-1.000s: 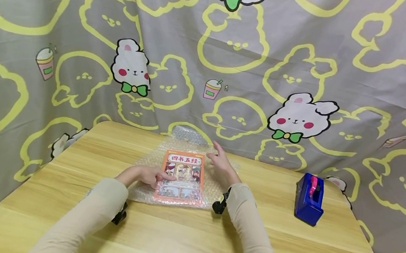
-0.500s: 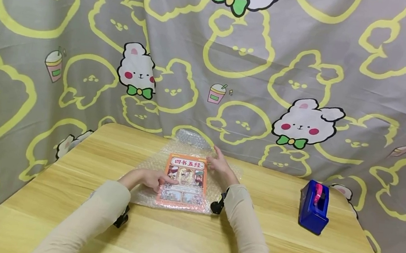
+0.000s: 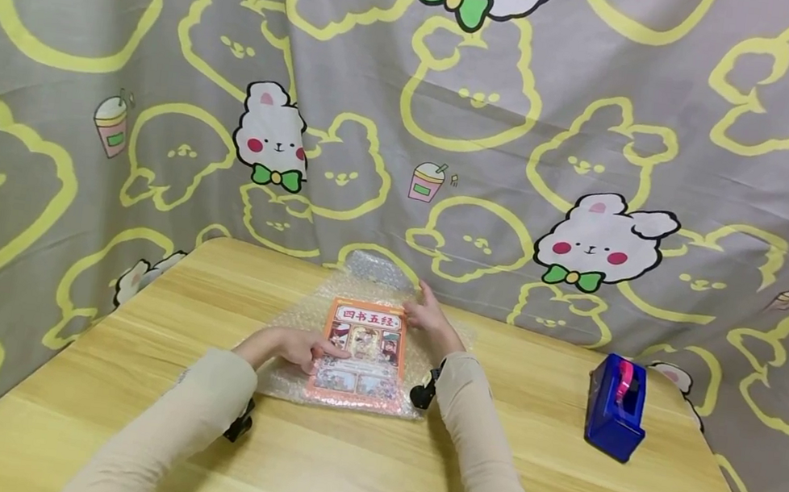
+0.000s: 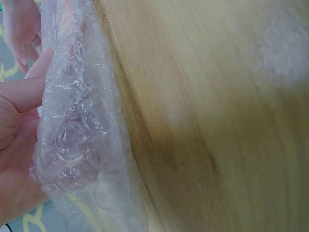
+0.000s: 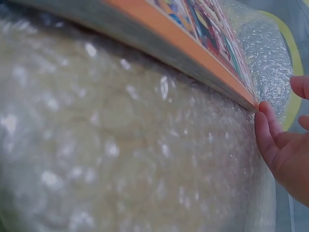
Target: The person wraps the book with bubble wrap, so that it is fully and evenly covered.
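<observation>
An orange comic-style book point(image 3: 362, 340) with Chinese characters on its cover lies on a sheet of bubble wrap point(image 3: 308, 301) on the table. A flap of the wrap covers the lower part of the cover. My left hand point(image 3: 291, 346) presses that flap onto the book, its index finger stretched across the cover. Seen from the left wrist, folded bubble wrap point(image 4: 79, 106) lies against the fingers. My right hand point(image 3: 430, 321) touches the book's upper right corner; in the right wrist view its fingertips point(image 5: 263, 113) meet the corner, with other fingers spread away.
A blue tape dispenser point(image 3: 617, 409) with a pink roll stands at the right on the wooden table point(image 3: 340, 467). Behind the table hangs a grey curtain point(image 3: 359, 47) with cartoon prints. The far end of the wrap rises against it.
The head view has swung slightly left, so everything sits a little farther right in it. Both hands keep their places at the book.
</observation>
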A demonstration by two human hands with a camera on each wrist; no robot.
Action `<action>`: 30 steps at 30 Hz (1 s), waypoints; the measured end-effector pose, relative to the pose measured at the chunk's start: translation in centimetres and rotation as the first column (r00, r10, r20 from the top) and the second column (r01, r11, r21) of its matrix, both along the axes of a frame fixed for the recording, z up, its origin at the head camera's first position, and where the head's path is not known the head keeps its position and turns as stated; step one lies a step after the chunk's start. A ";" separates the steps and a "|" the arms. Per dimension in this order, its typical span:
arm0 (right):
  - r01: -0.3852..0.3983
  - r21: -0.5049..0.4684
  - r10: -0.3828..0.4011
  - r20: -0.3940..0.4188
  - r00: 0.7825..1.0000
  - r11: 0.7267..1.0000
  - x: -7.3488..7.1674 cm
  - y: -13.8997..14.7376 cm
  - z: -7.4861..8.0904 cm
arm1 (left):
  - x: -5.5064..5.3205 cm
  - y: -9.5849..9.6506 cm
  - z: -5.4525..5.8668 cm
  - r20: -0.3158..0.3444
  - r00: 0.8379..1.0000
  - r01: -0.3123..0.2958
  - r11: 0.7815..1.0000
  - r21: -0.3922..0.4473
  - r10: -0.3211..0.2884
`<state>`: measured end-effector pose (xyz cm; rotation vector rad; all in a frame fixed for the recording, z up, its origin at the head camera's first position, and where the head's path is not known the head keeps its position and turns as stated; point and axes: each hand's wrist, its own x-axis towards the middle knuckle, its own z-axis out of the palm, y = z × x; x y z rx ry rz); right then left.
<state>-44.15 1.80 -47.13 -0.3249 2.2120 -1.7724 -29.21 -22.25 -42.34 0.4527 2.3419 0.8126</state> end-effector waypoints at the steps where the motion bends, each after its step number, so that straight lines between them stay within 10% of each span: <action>1: -0.003 0.003 0.003 -0.018 1.000 1.000 -0.6 0.2 -0.8 | 0.1 0.1 -0.1 0.005 1.000 -0.003 1.000 0.000 0.003; 6: -0.046 -0.126 0.036 -0.078 0.996 0.991 -5.5 1.2 -6.0 | 0.0 0.4 -0.1 0.012 1.000 -0.006 1.000 -0.011 0.006; 10: -0.108 -0.048 0.095 -0.228 0.969 0.993 -6.1 1.3 -5.8 | -0.2 0.1 0.0 0.007 1.000 0.010 1.000 0.003 -0.010; 14: -0.166 0.057 0.175 -0.308 0.935 0.984 -4.0 1.2 -3.5 | -0.3 -0.1 0.1 0.010 0.999 0.035 0.999 0.041 -0.036; 20: -0.205 0.101 0.221 -0.181 0.958 0.974 4.3 -1.2 4.7 | -0.1 -0.1 0.3 0.024 1.000 0.010 0.999 0.044 -0.011; 30: -0.260 0.012 0.256 -0.243 0.936 0.965 6.1 -3.6 5.0 | 0.1 0.2 0.4 -0.004 1.000 0.017 0.999 0.031 -0.017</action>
